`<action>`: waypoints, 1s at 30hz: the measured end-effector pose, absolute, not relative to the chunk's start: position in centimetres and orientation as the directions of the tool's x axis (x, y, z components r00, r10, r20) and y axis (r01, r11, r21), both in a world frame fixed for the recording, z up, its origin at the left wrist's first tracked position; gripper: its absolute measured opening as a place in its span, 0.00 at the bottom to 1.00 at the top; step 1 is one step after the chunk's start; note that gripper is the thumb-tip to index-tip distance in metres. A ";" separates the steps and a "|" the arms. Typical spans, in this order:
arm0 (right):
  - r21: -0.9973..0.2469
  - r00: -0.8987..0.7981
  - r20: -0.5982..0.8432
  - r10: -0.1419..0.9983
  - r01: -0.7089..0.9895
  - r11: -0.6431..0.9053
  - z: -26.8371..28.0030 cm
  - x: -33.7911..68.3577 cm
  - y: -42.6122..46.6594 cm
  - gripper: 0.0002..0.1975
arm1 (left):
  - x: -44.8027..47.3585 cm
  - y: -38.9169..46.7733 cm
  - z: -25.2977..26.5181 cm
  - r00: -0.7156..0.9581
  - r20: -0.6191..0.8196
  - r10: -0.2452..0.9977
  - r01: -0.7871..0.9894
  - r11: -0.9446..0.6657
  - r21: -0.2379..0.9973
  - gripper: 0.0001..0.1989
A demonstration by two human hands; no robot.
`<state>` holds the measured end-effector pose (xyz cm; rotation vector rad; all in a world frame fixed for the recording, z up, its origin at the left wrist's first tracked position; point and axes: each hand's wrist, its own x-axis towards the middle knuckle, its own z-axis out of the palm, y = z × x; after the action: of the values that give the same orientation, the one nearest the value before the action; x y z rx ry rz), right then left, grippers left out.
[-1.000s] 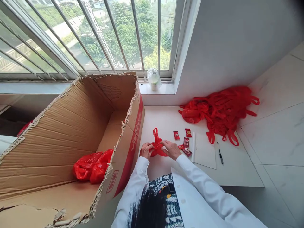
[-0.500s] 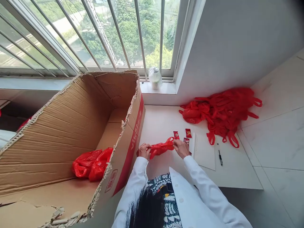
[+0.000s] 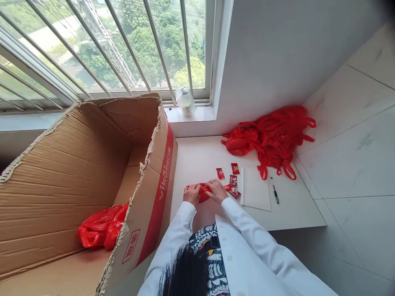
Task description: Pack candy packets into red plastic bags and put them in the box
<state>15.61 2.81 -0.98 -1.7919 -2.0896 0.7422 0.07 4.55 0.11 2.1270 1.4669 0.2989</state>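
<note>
Red bag (image 3: 203,197), apparently bunched, in both hands (image 3: 192,194) (image 3: 217,191)

Carton (image 3: 165,193) left of the central bag (image 3: 202,196), packets (image 3: 233,180) to its right — notepad (image 3: 256,190), then pen (image 3: 275,194), farther right, bag pile (image 3: 274,133) behind

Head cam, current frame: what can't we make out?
All in the head view:
- Most of the held red bag, and whether it holds anything: covered by the left hand and right hand.
- Part of the bags in the box: behind the cardboard box's near wall.
- The box's full outline: cut off by the left and bottom edges.
- Fine print on the small packets: too small.
</note>
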 end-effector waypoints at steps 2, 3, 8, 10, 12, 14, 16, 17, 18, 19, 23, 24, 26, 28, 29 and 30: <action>-0.633 -0.088 -0.083 0.993 0.774 0.016 -0.9 15.5 3.1 0.03 | -0.6 4.9 0.3 0.358 -0.087 0.930 0.773 -0.243 0.585 0.10; -0.707 0.001 -0.076 0.997 0.705 -0.055 -1.0 15.8 3.0 0.04 | -1.1 5.0 0.4 0.334 -0.068 0.940 0.759 -0.225 0.611 0.07; -0.936 0.387 -0.351 0.853 -0.121 -0.331 -0.7 19.3 1.7 0.11 | -3.0 5.0 1.1 0.111 0.004 0.994 0.701 -0.081 0.709 0.04; -0.890 0.340 -0.417 0.843 -0.341 -0.303 -0.1 20.4 1.0 0.13 | -2.8 4.9 1.6 0.058 0.026 0.998 0.679 -0.059 0.731 0.06; -0.873 0.279 -0.396 0.875 -0.409 -0.264 0.7 20.7 0.2 0.14 | -2.2 4.9 2.5 0.026 0.051 0.998 0.670 -0.056 0.740 0.07; -0.892 0.221 -0.348 0.911 -0.376 -0.249 1.6 20.6 -0.5 0.16 | -1.6 4.9 3.8 0.025 0.079 0.997 0.675 -0.075 0.734 0.09; -0.936 0.178 -0.290 0.940 -0.256 -0.240 2.2 20.4 -1.0 0.17 | -1.4 4.8 5.3 0.048 0.109 0.993 0.688 -0.113 0.717 0.11; -0.958 0.173 -0.260 0.950 -0.173 -0.230 2.5 20.4 -1.2 0.15 | -1.5 4.7 6.1 0.056 0.122 0.991 0.702 -0.126 0.701 0.12; -0.973 0.185 -0.228 0.956 -0.087 -0.215 2.8 20.6 -1.3 0.13 | -1.7 4.5 6.8 0.055 0.133 0.990 0.724 -0.131 0.677 0.12; -0.981 0.210 -0.192 0.959 -0.010 -0.194 3.2 20.8 -1.4 0.10 | -2.0 4.2 7.4 0.045 0.144 0.989 0.747 -0.129 0.652 0.13; -0.979 0.272 -0.002 0.962 0.194 -0.056 5.0 22.9 -2.0 0.03 | -3.5 2.9 8.6 0.030 0.139 0.990 0.728 -0.117 0.676 0.16; -0.970 0.248 0.042 0.968 0.241 -0.019 5.5 23.5 -2.3 0.03 | -3.7 2.7 8.6 0.011 0.107 0.994 0.673 -0.087 0.734 0.15; -0.942 0.147 0.080 0.986 0.333 0.027 6.4 24.5 -2.9 0.05 | -3.8 2.3 8.1 -0.055 0.018 0.998 0.543 0.014 0.840 0.13; -0.916 -0.003 0.041 0.999 0.399 0.039 7.3 25.2 -3.5 0.08 | -3.4 2.0 7.6 -0.116 -0.043 0.992 0.448 0.091 0.890 0.13; -0.905 -0.079 0.008 0.997 0.423 0.040 7.7 25.4 -3.8 0.09 | -3.2 1.9 7.5 -0.126 -0.051 0.991 0.436 0.101 0.894 0.13; -0.893 -0.145 -0.023 0.989 0.448 0.044 8.2 25.5 -4.0 0.10 | -2.9 1.8 7.5 -0.119 -0.046 0.992 0.449 0.094 0.889 0.13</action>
<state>25.50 -4.04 8.23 -1.4641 -1.6693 1.0521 -2.87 1.79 7.48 1.4369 1.6650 0.9712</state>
